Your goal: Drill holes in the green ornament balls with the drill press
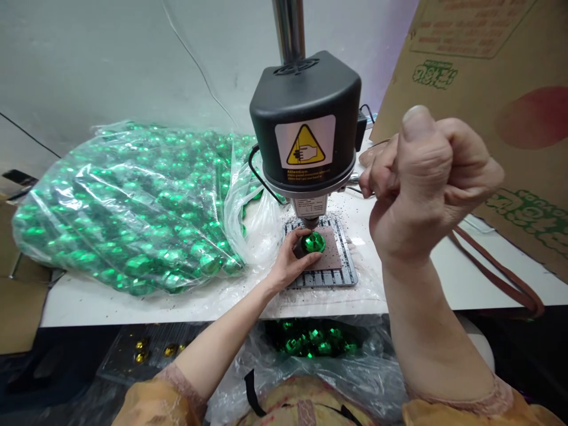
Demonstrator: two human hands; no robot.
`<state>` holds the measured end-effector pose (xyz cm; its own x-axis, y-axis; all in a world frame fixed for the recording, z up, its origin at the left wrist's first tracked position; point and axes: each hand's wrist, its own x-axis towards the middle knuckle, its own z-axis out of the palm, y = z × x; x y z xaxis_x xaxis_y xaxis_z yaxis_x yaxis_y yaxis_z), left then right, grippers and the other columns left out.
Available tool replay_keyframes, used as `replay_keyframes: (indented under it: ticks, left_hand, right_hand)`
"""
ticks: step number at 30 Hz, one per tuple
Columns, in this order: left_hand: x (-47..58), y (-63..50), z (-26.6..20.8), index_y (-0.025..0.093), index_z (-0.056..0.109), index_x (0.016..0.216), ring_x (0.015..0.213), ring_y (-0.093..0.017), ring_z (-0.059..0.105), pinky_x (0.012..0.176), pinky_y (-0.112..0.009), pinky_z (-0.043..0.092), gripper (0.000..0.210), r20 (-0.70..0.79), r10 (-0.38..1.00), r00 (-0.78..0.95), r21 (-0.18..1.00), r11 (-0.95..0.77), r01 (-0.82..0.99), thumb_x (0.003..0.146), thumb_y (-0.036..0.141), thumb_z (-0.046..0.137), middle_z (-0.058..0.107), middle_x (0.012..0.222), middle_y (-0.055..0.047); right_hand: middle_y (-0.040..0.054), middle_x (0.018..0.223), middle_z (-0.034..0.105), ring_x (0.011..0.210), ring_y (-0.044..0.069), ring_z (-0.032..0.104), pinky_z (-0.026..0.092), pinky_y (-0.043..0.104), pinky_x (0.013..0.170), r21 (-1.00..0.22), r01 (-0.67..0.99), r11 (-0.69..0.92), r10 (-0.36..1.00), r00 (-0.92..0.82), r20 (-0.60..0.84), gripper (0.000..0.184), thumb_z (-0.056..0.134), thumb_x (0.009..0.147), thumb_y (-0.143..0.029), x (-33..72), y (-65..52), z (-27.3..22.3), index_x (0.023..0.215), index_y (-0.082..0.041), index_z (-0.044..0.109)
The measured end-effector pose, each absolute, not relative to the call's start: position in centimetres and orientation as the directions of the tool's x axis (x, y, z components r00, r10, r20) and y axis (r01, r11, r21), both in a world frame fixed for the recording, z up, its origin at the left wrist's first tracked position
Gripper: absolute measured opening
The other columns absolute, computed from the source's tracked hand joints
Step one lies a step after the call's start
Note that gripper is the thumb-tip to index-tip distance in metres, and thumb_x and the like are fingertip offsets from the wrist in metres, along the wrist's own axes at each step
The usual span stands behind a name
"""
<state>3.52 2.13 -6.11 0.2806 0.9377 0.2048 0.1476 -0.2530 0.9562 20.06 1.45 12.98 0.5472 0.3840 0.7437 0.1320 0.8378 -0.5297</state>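
Note:
A shiny green faceted ball [314,242] rests on the brown pad [333,255] of a drill press's base plate [350,278]. My left hand [296,255] pinches the ball between thumb and fingers, directly below the chuck [311,223]. Above it hangs the black head of the drill press [306,100], bearing a yellow warning label. At the right of the head, my right hand [428,183] is closed in a fist around a lever. A short metal part of that lever [354,178] shows beside the head; the grip itself is hidden by my fingers.
A big clear bag [128,207] full of green balls lies left of the press. Below the table edge, an open plastic bag [368,361] holds more green balls. A few gold balls [141,350] sit lower left. A cardboard box [479,77] and brown strap [501,278] are at right.

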Motion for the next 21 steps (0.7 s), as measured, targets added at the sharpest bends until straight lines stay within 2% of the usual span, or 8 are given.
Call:
replay_keyframes:
  ticks: [5,10,16,21]
  left_hand:
    - [3.3,2.3,-6.5,0.024,0.062,0.125,0.125,-0.028,0.064,0.112,-0.045,0.048,0.056,0.201,0.936,0.29,0.964,-0.242,0.113,0.081,0.043,0.09,0.067,0.133,-0.011]
    - [3.4,2.3,-6.8,0.024,0.062,0.124,0.124,-0.028,0.063,0.112,-0.046,0.047,0.056,0.22,0.934,0.28,0.956,-0.263,0.127,0.081,0.047,0.089,0.067,0.131,-0.01]
    - [3.3,2.4,-7.2,0.024,0.061,0.125,0.125,-0.029,0.063,0.113,-0.046,0.046,0.06,0.24,0.93,0.278,0.949,-0.285,0.134,0.08,0.052,0.089,0.067,0.131,-0.01]
    - [3.2,2.5,-7.3,0.025,0.06,0.126,0.126,-0.028,0.063,0.112,-0.046,0.047,0.058,0.264,0.921,0.286,0.939,-0.313,0.141,0.082,0.051,0.088,0.067,0.131,-0.009]
  right_hand:
    - [-0.0055,0.052,0.028,0.046,0.008,0.036,0.031,0.032,0.05,-0.501,0.138,0.854,0.355,0.55,0.756,0.047,0.061,0.094,-0.029,19.9,1.4,12.7,0.06,-0.022,0.03]
    - [-0.0047,0.051,0.023,0.046,0.004,0.031,0.029,0.028,0.048,-0.477,0.175,0.861,0.303,0.575,0.76,0.053,0.059,0.094,-0.025,19.4,1.0,11.5,0.061,-0.018,0.019]
    - [-0.0059,0.053,0.023,0.046,0.002,0.027,0.028,0.024,0.047,-0.33,0.188,0.925,0.189,0.524,0.831,0.05,0.057,0.096,-0.022,19.8,1.5,9.7,0.064,-0.019,0.018]
    - [-0.0049,0.056,0.027,0.05,0.003,0.028,0.029,0.024,0.049,-0.358,0.141,0.923,0.24,0.515,0.823,0.047,0.055,0.096,-0.021,19.9,1.1,9.0,0.066,-0.019,0.02]
